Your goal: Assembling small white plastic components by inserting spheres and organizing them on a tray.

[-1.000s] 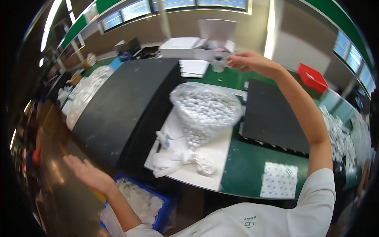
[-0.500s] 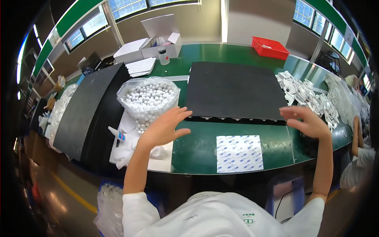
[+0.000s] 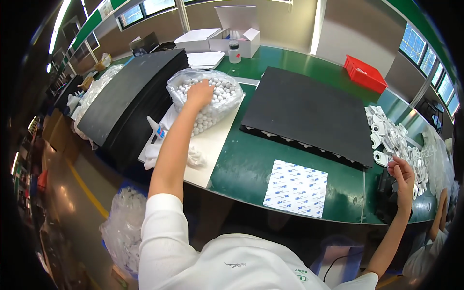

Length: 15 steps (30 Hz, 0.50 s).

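My left hand [image 3: 200, 93] reaches into a clear plastic bag [image 3: 175, 92] full of small white balls [image 3: 223, 92]. Its fingertips are down among the balls, so whether they hold one is hidden. On the right, my right hand [image 3: 403, 178] is beside a heap of white plastic parts [image 3: 386, 126], each with a round ring. Its fingers are bent and apart, close to one ringed part [image 3: 381, 157] at the heap's near edge. I cannot tell if they touch it.
A black sheet stack [image 3: 309, 111] lies mid-table, another [image 3: 121, 92] at left. Near the front edge is a patterned white sheet [image 3: 296, 188]. A white bottle [image 3: 155, 127] stands left of the bag, a red bin [image 3: 366, 75] far right. Another person's arm [image 3: 439, 210] shows at right.
My left hand has moved from the black stack's left edge up and left into the bag of balls. My right hand has gone right and down to the white parts. The view has turned.
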Tool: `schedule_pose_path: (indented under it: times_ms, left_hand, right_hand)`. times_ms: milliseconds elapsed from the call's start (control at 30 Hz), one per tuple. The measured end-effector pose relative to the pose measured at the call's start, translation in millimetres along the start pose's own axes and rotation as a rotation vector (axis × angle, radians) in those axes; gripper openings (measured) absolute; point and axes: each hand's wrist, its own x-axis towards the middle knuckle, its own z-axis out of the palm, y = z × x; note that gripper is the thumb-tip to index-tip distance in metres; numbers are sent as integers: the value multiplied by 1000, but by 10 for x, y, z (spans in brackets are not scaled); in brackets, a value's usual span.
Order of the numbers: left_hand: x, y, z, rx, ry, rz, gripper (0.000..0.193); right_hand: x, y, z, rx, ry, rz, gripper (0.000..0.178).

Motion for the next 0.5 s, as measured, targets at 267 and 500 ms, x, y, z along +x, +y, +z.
schedule_pose_path:
  times_ms: [267, 500]
  left_hand:
    - [413, -646, -45, 200, 220, 169, 30]
    - [-217, 487, -758, -1499, -82, -126, 30]
  right_hand:
    - [-57, -66, -102, -244, 46, -38, 19]
    - [192, 276, -652, -665, 281, -73, 19]
